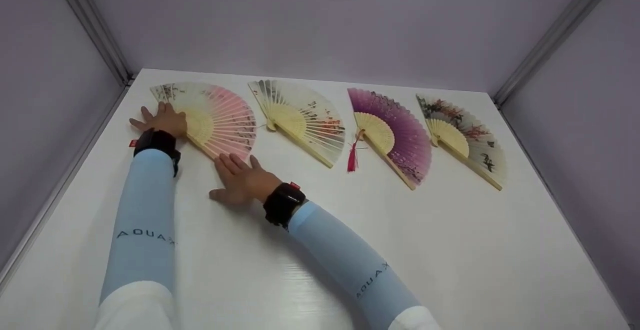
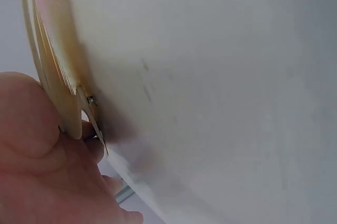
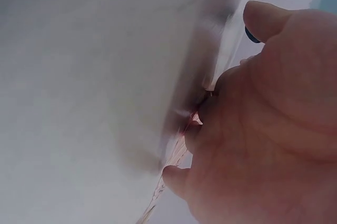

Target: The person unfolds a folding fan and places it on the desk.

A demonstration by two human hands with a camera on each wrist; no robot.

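Right hand flat beside pink fan, left hand seemingly pressing its pivot, spread arc facing right.

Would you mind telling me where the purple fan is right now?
In the head view the purple fan lies open on the white table, third from the left in the row, right of centre, its red tassel hanging beside its handle.

The head camera looks down from above at the whole white table. Both wrist cameras sit very close, low on the table, each seeing the pink fan's edge.
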